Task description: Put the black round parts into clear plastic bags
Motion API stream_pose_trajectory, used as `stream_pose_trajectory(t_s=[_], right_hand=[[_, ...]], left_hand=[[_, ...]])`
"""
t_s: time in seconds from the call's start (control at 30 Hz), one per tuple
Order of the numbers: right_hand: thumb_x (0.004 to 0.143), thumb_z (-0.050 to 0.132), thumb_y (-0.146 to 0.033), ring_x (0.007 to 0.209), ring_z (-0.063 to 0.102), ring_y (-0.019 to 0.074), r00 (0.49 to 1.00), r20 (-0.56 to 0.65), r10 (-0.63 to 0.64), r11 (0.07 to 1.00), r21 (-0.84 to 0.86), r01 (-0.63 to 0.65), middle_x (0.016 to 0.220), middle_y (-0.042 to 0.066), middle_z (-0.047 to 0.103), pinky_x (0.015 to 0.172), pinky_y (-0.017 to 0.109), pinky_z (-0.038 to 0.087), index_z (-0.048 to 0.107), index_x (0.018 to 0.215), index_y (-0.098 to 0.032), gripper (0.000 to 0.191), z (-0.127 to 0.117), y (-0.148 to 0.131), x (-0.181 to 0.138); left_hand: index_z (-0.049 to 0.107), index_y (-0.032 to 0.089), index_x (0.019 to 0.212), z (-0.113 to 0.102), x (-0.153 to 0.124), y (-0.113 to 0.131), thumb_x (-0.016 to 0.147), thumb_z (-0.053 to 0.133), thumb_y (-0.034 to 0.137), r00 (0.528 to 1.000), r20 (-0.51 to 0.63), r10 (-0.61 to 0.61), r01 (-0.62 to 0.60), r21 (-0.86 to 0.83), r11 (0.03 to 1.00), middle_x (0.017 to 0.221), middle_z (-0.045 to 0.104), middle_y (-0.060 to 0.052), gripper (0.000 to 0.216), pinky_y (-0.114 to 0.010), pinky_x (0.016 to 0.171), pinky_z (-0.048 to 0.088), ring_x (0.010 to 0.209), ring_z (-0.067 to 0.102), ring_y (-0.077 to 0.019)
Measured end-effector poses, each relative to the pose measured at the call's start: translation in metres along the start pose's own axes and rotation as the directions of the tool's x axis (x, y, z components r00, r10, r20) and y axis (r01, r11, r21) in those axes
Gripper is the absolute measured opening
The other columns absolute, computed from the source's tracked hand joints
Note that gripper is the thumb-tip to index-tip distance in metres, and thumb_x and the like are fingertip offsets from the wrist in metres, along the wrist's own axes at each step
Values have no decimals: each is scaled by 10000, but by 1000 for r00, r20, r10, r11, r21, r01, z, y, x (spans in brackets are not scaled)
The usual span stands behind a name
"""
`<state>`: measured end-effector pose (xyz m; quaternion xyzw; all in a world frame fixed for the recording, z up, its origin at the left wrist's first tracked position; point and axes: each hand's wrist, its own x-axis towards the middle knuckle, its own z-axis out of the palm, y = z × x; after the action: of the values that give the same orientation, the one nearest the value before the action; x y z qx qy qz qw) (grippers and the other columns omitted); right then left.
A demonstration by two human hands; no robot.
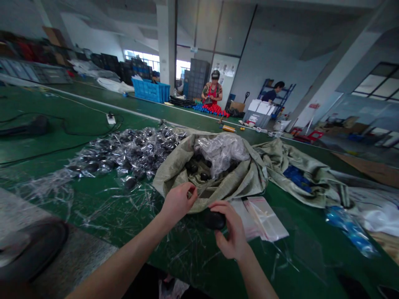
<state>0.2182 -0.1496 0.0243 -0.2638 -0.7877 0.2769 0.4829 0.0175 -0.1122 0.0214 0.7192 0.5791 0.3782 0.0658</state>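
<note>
My right hand [230, 230] grips a smooth black oval object [215, 220] between thumb and fingers, above the green table. Just left of it, my left hand [178, 202] is closed, thumb and fingertips together at the near rim of a woven sack [174, 166]. Whether the left hand pinches something thin, I cannot make out. Inside the sack lie several more black oval pieces [204, 176] and a crumpled clear plastic bag [222, 149]. Flat clear bags [268, 218] lie in a stack right of my right hand. A heap of bagged black pieces [134, 149] covers the table to the left.
Plastic strips [106, 207] are strewn over the green table [81, 195]. A second sack [299, 174] and a blue item in plastic [352, 230] lie right. Behind are a power strip [110, 118], a blue crate [151, 89] and two people, one by red and blue pieces [212, 109].
</note>
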Motion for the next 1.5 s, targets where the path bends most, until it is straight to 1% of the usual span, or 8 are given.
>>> stream_pose_trajectory(t_s=[0.13,0.2,0.27,0.4,0.7,0.97,1.27,1.5], right_hand=[[775,444,-219,689,595,166,908,-116,402,834,456,-311,965,39,576,485,260,473,534,1121,-250,360,16,19,-2],[808,470,-295,655,579,162,852,-74,518,782,444,-437,896,28,579,461,249,444,582,1059,-232,283,25,27,3],[817,544,-363,700,587,175,825,-114,553,818,262,-512,833,25,598,549,273,476,637,930,-207,213,33,30,12],[804,622,-340,796,598,191,861,-321,394,888,-108,-447,797,33,634,777,325,479,648,759,-193,156,41,25,32],[788,573,-164,694,571,161,903,-406,140,874,-378,-306,711,7,578,696,293,465,584,662,-192,130,35,6,45],[785,601,-153,690,565,143,934,-357,19,861,-468,-196,750,14,561,638,262,469,568,697,-201,106,33,-26,46],[791,587,-167,651,572,143,937,-320,137,893,-369,-257,702,9,557,590,259,481,544,659,-210,145,34,-31,44],[770,616,-176,595,590,148,953,-296,69,927,-333,-171,691,13,581,508,257,496,562,692,-247,118,27,-52,47]], left_hand=[[622,171,780,4,2,0,860,553,211,992,-122,-33,34,3,999,708,639,1,113,-241,630,424,611,567,-115],[618,169,782,10,1,1,862,549,205,988,-155,-19,22,20,1000,718,645,-2,111,-239,630,429,614,572,-115],[618,167,793,15,0,3,860,551,191,986,-168,6,2,42,999,736,656,-8,98,-239,626,435,614,576,-115],[621,164,814,21,-2,5,862,552,174,980,-178,87,-71,96,993,752,663,-18,84,-239,618,445,610,582,-118],[575,182,775,1,-2,9,861,532,166,924,-357,136,-76,176,981,692,631,-6,97,-235,595,451,625,606,-128],[551,189,764,-26,-10,29,834,559,157,907,-401,130,-72,157,985,691,617,12,77,-221,622,470,645,604,-111],[526,201,772,-37,-17,26,806,575,124,900,-412,141,-87,146,985,694,599,16,97,-223,614,472,644,585,-107],[548,241,852,-55,-27,50,794,603,131,881,-439,175,-126,138,982,739,656,11,136,-244,528,509,617,620,-126]])
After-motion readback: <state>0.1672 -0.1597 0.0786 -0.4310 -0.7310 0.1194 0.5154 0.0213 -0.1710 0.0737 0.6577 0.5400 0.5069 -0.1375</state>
